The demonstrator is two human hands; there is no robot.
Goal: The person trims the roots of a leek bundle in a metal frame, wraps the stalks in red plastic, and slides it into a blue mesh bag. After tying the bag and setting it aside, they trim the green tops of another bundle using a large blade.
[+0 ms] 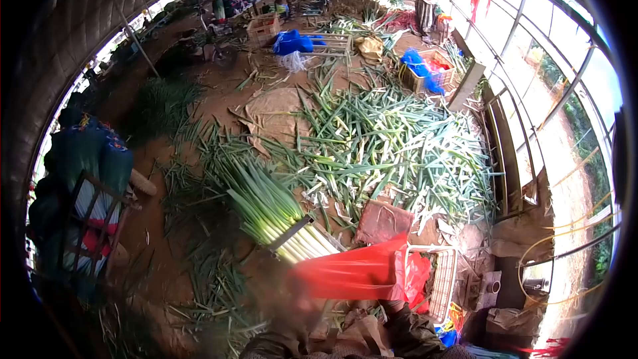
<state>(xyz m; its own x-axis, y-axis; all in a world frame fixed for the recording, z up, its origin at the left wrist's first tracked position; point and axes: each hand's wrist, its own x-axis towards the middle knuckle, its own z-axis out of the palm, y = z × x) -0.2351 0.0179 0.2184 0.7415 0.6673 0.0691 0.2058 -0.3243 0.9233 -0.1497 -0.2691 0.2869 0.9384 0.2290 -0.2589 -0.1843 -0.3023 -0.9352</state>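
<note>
Thin red plastic bag point(352, 271) just right of leek bundle point(266, 206), by its white root end. Light, floppy, slippery; I judge bunched rim best hold. My left hand point(292, 292) blurred at bag edge, grip unclear; right hand hidden behind bag.

The earthen floor point(166, 226) is being covered by a wide heap of cut green leaves point(399, 153). A bundle of leeks point(272, 213) is being borne just beside it, with a brown sheet point(276, 116), a blue bag point(292, 42) and a white wire basket point(444, 282).
</note>
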